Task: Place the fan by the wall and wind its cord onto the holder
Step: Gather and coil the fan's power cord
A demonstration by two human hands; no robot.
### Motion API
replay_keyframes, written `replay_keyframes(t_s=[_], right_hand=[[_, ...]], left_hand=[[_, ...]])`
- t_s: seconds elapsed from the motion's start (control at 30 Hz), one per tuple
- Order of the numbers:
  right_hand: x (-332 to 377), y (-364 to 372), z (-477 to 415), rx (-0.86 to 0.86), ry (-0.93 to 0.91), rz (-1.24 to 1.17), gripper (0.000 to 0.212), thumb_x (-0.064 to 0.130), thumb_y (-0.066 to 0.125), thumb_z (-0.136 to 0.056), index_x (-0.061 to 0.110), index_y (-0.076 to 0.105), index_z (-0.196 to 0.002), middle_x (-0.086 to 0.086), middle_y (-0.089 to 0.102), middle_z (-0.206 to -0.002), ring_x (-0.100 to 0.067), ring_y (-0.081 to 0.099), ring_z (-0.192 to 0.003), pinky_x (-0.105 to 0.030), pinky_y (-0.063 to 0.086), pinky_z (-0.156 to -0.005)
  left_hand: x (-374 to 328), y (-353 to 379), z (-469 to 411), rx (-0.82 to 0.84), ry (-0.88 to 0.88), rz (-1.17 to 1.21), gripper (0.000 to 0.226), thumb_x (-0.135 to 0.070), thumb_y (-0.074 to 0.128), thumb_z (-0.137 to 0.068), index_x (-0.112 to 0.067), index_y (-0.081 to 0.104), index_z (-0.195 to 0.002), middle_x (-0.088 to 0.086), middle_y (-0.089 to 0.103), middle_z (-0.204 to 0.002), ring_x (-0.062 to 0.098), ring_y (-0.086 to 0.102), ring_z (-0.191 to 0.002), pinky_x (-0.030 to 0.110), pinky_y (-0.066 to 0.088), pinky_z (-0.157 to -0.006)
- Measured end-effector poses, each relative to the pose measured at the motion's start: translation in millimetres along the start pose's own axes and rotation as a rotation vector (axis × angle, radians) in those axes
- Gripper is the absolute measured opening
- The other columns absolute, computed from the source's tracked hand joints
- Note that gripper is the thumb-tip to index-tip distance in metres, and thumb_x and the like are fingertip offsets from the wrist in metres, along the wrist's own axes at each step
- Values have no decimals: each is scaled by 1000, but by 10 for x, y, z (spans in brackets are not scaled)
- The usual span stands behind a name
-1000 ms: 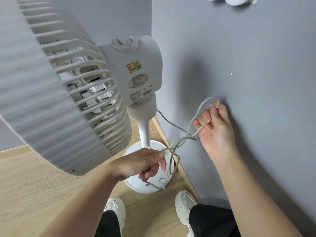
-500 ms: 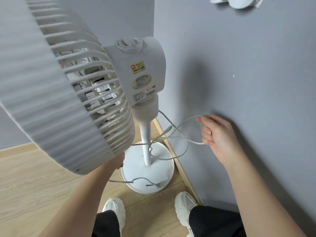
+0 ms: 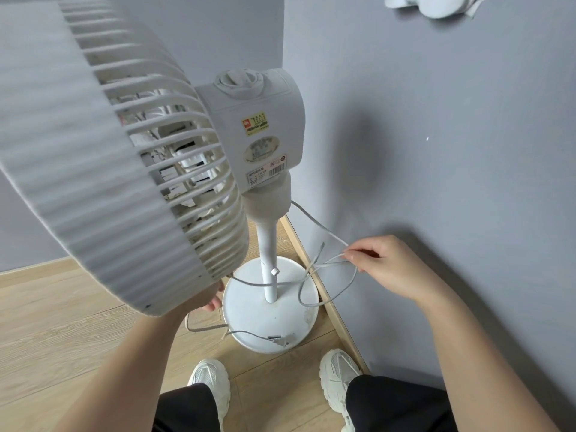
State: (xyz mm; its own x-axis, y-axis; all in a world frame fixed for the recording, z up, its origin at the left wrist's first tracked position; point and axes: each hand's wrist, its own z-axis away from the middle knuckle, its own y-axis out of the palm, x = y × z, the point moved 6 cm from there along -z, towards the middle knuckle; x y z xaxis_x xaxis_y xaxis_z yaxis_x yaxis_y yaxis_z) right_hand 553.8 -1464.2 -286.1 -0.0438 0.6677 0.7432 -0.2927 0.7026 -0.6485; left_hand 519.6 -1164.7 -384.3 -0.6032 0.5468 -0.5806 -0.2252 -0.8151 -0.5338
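We have the fan (image 3: 265, 120) in the corner, its round base (image 3: 249, 310) just beside the grey wall (image 3: 452, 182), so we judge the placing done and the winding still to do. Our right hand (image 3: 386, 269) pinches a loop of the cord (image 3: 355, 274) between thumb and fingertips, to the right of the pole (image 3: 268, 244) and close to the wall. Of our left hand (image 3: 213, 299) only fingertips show under the fan head, left of the base; we cannot tell whether it grips anything. The pole stands upright between our hands, and the small white holder (image 3: 274, 272) juts from it low down, just above the base, left of and below the right hand. The slack runs left to right across the pole, so we judge the loop must travel leftward to that upright. The housing carries a red-and-yellow sticker (image 3: 255, 123), an oval label (image 3: 261, 148) and a barcode label (image 3: 267, 172); we can read no writing on them
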Motion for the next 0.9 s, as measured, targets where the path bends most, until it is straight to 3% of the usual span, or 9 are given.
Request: replay_keyframes(t_s=[0.13, 0.23, 0.3, 0.33, 0.4, 0.5, 0.6, 0.8, 0.9], right_hand=[[93, 119, 20, 80, -25, 44, 22, 19, 55, -93, 26, 74, -85, 12, 63, -64, -2, 49, -56, -18, 38, -59], [199, 219, 68, 127, -83, 34, 22, 14, 59, -89, 28, 76, -85, 14, 66, -66, 5, 54, -57, -9, 40, -62], [253, 269, 87, 124, -155, 45, 20, 15, 64, -87, 30, 76, -83, 19, 68, -69, 6, 60, -69, -15, 38, -91], [279, 288, 93, 117, -193, 80, 17, 17, 66, -86, 30, 75, -82, 23, 67, -70, 7, 62, -76, -20, 25, -107], [307, 319, 94, 98, -239, 119, 17, 18, 67, -87, 32, 73, -79, 30, 65, -69, 7, 62, -82, -26, 1, -116], [326, 319, 89, 54, -263, 25, 15, 14, 68, -86, 27, 74, -81, 28, 67, -72, 7, 64, -80, -12, 15, -112], [311, 257, 89, 22, -228, -104, 14, 10, 69, -85, 22, 76, -84, 16, 71, -78, 7, 64, -81, -1, 38, -78], [135, 197, -11, -157, -9, -611, 20, 17, 60, -94, 26, 64, -112, 8, 63, -116, -1, 61, -108, -28, 51, -92], [-7, 356, -55, -57, 317, -950, 12, 26, 55, -97, 21, 57, -107, -6, 61, -115, -22, 65, -100, -39, 58, -75]], left_hand=[[-252, 279, 162, 176, 225, -286, 21, -10, 52, -88, -16, 58, -106, 9, 62, -82, 15, 54, -55, 21, 48, -51], [-185, 565, 194, 276, 173, -614, 56, -37, 61, -84, -26, 38, -133, 7, 66, -101, 17, 60, -78, 28, 49, -71], [-249, 676, 193, 218, 250, -694, 67, -39, 62, -85, -26, 30, -142, 5, 55, -126, 18, 55, -107, 29, 43, -87], [-315, 721, 202, 214, 314, -632, 69, -39, 63, -86, -27, 29, -144, 3, 49, -135, 18, 52, -116, 28, 41, -93], [-465, 814, 251, 268, 418, -397, 65, -38, 66, -85, -29, 34, -141, -2, 49, -139, 15, 50, -122, 27, 41, -98], [-668, 819, 300, 211, 510, -100, 29, -30, 68, -85, -27, 56, -110, -3, 68, -112, 11, 62, -106, 33, 48, -98], [-743, 784, 349, 196, 505, 23, 12, -21, 67, -84, -21, 57, -90, 5, 73, -94, 24, 67, -94, 39, 51, -88], [-763, 861, 474, 328, 503, 191, 15, -3, 40, -94, -11, 50, -103, 14, 68, -89, 26, 68, -82, 42, 52, -82], [-764, 810, 444, 255, 437, 312, 20, -3, 37, -97, -6, 52, -110, 15, 66, -94, 33, 72, -81, 43, 58, -82]])
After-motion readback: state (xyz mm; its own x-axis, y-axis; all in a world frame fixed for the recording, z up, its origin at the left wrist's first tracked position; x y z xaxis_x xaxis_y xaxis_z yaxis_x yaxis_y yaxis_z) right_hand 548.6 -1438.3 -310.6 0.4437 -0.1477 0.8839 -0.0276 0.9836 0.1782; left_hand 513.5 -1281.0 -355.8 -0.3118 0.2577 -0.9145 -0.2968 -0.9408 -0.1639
